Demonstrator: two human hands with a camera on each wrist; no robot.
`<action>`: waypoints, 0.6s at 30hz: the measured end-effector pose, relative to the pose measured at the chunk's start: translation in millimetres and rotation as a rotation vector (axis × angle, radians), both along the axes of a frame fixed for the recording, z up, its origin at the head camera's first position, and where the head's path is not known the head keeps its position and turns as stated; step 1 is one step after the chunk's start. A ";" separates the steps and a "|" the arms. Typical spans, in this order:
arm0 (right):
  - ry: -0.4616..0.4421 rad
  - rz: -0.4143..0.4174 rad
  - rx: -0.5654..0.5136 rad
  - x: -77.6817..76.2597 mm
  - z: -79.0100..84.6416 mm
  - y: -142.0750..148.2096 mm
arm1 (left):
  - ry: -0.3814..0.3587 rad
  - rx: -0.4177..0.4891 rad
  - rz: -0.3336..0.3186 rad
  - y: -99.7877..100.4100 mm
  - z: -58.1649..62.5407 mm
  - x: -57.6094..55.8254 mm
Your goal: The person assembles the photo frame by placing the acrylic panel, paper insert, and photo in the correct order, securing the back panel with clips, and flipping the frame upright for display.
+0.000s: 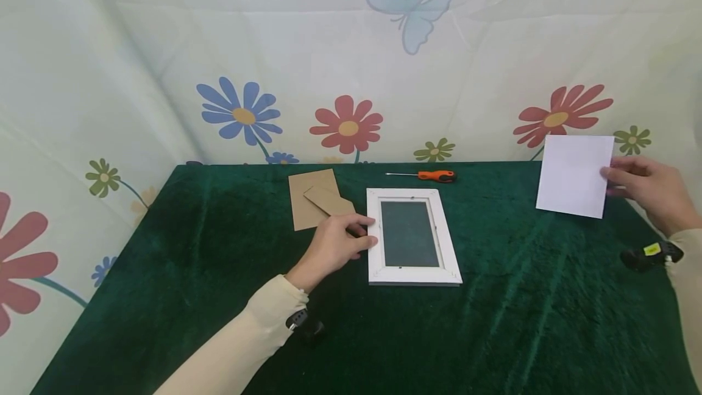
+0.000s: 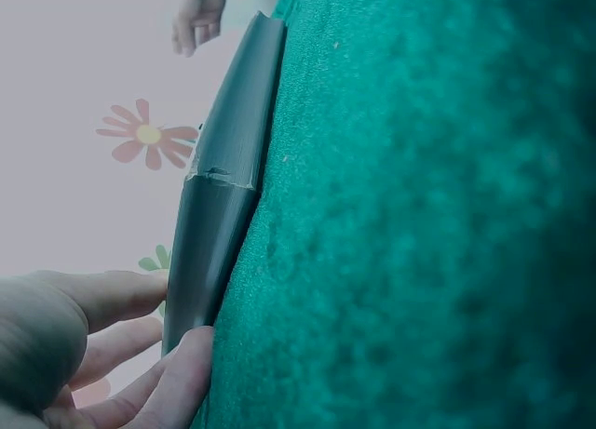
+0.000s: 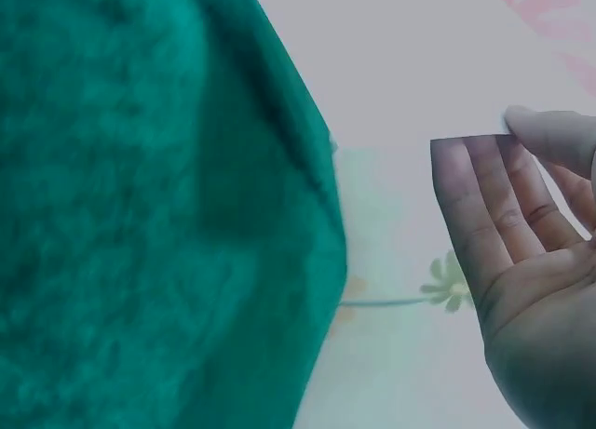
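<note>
A white picture frame (image 1: 447, 255) lies on the green cloth, with small dark marks along its inner edge and dark green showing through its opening. My left hand (image 1: 331, 245) grips the frame's left side between thumb and fingers; the left wrist view shows them around the frame's edge (image 2: 223, 196). Off to the right, my right hand (image 1: 655, 191) pinches a blank white sheet (image 1: 576, 175) by its right edge and holds it upright above the table. In the right wrist view the right hand's fingers (image 3: 498, 206) lie behind the sheet's edge.
Left of the frame lies a brown backing board (image 1: 307, 215) with a smaller cardboard piece (image 1: 331, 201) on it. An orange-handled screwdriver (image 1: 436, 176) lies behind the frame. The green cloth (image 1: 219, 297) covers the table, and a flower-printed curtain (image 1: 466, 78) hangs behind.
</note>
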State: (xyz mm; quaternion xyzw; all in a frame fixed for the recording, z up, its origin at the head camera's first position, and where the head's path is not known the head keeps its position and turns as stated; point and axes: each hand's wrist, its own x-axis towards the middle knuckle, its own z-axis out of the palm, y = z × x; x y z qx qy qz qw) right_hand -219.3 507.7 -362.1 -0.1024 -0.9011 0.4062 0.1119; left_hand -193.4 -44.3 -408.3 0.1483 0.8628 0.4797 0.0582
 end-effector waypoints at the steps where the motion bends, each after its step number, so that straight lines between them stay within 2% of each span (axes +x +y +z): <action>1: 0.013 0.002 -0.012 -0.1 2.6 -3.3 | 0.001 0.000 0.001 -0.1 0.0 0.0; 10: 0.053 0.024 -0.110 -1.4 22.1 -31.4 | 0.000 0.006 -0.003 0.0 -0.3 -0.2; 18: 0.082 0.079 -0.170 -6.0 23.4 -50.1 | 0.001 0.000 -0.003 0.0 -0.7 -0.9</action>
